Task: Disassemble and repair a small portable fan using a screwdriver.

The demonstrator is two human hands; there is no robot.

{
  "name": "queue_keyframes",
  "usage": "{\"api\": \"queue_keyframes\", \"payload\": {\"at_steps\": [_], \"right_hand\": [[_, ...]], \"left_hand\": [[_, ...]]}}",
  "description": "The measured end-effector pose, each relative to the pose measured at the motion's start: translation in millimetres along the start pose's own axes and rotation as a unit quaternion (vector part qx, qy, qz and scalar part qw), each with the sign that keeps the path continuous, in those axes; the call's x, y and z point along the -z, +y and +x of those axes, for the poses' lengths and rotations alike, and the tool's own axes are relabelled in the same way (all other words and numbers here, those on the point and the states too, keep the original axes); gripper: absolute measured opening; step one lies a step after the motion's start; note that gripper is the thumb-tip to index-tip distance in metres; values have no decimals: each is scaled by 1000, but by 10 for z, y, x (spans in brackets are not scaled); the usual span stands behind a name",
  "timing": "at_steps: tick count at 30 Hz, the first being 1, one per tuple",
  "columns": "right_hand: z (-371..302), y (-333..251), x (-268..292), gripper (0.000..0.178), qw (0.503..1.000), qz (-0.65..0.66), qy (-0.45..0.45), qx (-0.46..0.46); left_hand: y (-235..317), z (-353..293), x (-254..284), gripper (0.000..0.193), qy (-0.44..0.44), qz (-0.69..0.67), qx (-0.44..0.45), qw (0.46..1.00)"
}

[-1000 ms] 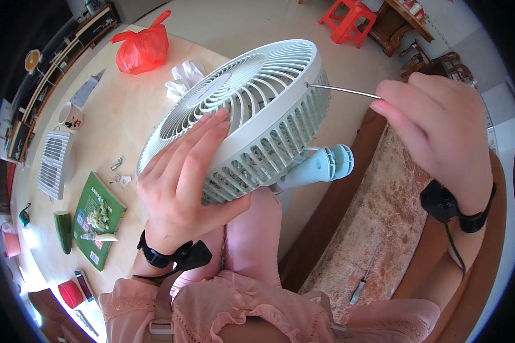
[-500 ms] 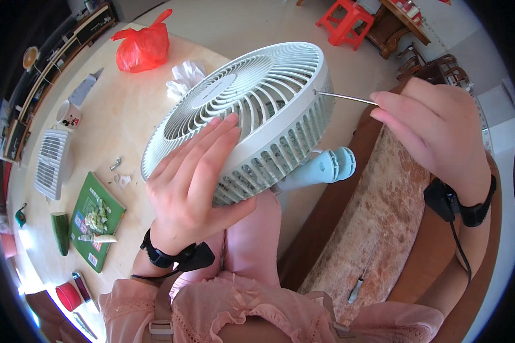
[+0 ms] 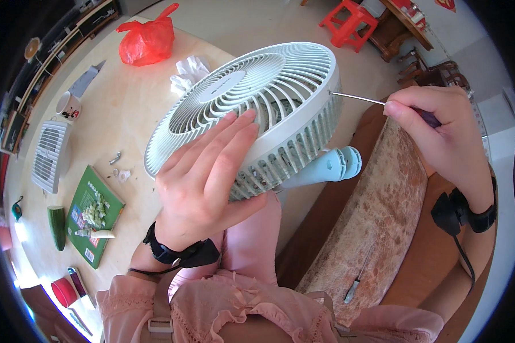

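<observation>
A round white fan (image 3: 223, 87) with a slotted grille is tilted above my lap. Its light blue stand or base part (image 3: 326, 166) sticks out below it to the right. My left hand (image 3: 203, 177) grips the fan's near rim, fingers spread over the grille and thumb underneath. In my right hand (image 3: 440, 123) is a screwdriver (image 3: 357, 98), whose thin metal shaft points left. Its tip meets the right side of the fan's rim at a small dark hole. Most of the screwdriver's handle is hidden by my fingers; a dark purple bit shows.
Another screwdriver (image 3: 353, 290) lies on the brown patterned seat cover (image 3: 377, 223) to my right. On the table (image 3: 126, 103) at left are a red plastic bag (image 3: 147, 43), crumpled tissue (image 3: 189, 74), a mug (image 3: 68, 107), a white vented device (image 3: 51, 155), a cucumber (image 3: 56, 227) and a green book (image 3: 111, 200).
The fan has shifted slightly right with my left hand. My right hand has turned, its fingers now curled around the screwdriver's handle; the tip stays at the rim.
</observation>
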State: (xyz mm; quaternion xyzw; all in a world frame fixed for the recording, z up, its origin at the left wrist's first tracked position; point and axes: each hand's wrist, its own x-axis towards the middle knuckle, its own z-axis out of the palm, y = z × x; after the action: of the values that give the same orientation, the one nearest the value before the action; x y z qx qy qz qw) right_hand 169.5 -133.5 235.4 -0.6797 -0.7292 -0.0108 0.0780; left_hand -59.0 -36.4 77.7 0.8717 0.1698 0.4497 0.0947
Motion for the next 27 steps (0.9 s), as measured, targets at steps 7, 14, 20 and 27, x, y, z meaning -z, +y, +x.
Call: {"api": "queue_keyframes", "payload": {"at_steps": [7, 14, 20, 27], "right_hand": [[-59, 20, -72, 21, 993, 96, -9, -69], [24, 42, 123, 38, 913, 223, -198, -277], [105, 65, 176, 40, 921, 210, -241, -221], [75, -82, 172, 22, 990, -15, -141, -14]], "left_hand": [[0, -26, 13, 69, -1, -6, -9, 1000], [-25, -32, 25, 70, -10, -8, -15, 1000], [-57, -25, -1, 69, -1, -14, -28, 1000], [-67, -16, 18, 68, 12, -16, -11, 1000]]}}
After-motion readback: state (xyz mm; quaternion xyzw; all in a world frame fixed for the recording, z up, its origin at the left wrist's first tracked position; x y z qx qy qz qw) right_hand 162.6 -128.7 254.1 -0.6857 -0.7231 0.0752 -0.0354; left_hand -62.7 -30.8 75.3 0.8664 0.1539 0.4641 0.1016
